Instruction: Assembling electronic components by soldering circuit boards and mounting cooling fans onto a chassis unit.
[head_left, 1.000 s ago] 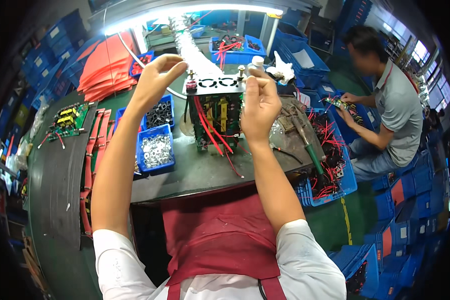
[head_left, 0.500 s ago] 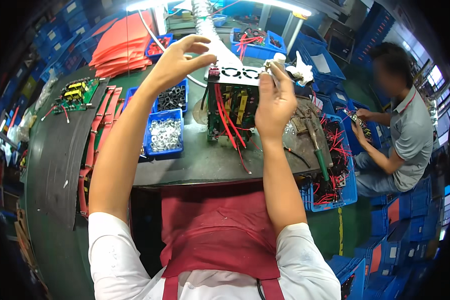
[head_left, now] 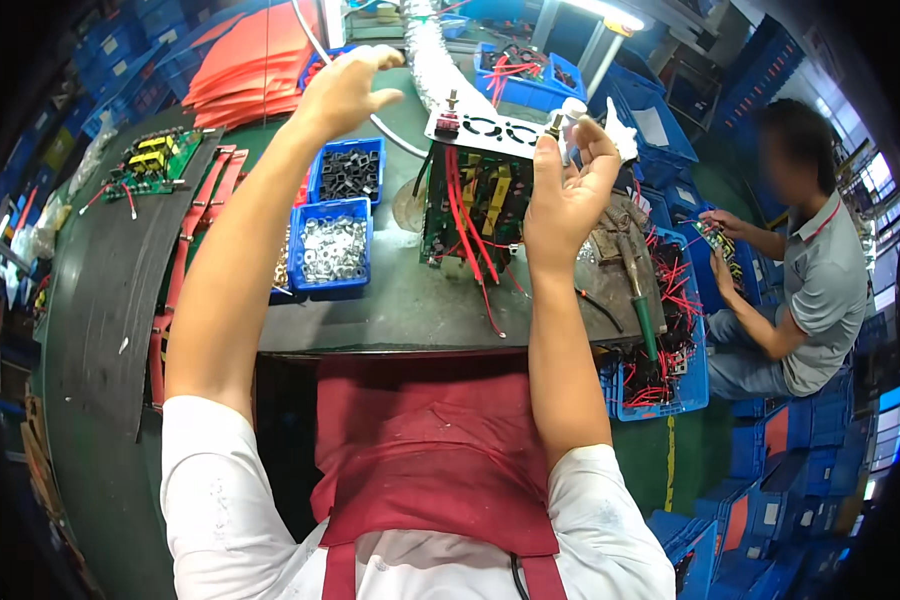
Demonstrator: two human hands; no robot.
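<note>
A circuit board assembly (head_left: pixel 485 200) stands upright on the bench, with thick red wires (head_left: pixel 462 215) hanging down its front. Along its top runs a white metal panel (head_left: pixel 515 131) with fan-shaped cutouts. A red terminal (head_left: pixel 448 122) with a metal post sits at the panel's left end, and a brass-coloured post (head_left: pixel 555 124) rises at its right end. My left hand (head_left: pixel 345 92) is raised to the left of the panel, empty, fingers spread. Beside the right post is my right hand (head_left: pixel 573 190), thumb and fingers apart; nothing shows in it.
Blue bins hold silver nut-like pieces (head_left: pixel 332 250) and black plastic pieces (head_left: pixel 348 172). A green-handled tool (head_left: pixel 642 318) lies right, near a blue crate (head_left: pixel 698 392) of red-wired parts. Orange sheets (head_left: pixel 245 65) and another circuit board (head_left: pixel 152 165) are left. A co-worker (head_left: pixel 820 260) sits at right.
My left hand has drawn away left from the red terminal. My right hand has opened and shifted slightly right, off the right post. The view has shifted a little.
</note>
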